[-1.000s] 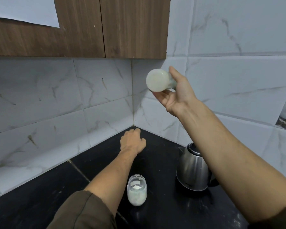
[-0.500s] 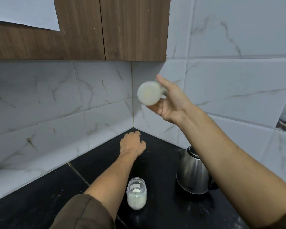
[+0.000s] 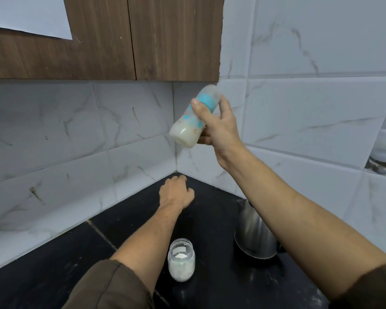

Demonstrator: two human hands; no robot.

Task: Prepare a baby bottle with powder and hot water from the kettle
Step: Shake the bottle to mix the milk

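nearest, a glass jar (image 3: 181, 262) of white powder stands on the black counter (image 3: 42, 270), with the steel kettle (image 3: 253, 235) just to its right. beyond them the left hand (image 3: 176, 192) rests on the counter near the corner, fingers loosely bent, holding nothing. farthest and raised, the right hand (image 3: 218, 126) grips the capped bottle (image 3: 191, 123) around its upper body, thumb by the blue collar, bottle tilted, milky liquid at its base. judged light, stiff plastic, possibly warm and slick; hold best taken mid-body below the collar
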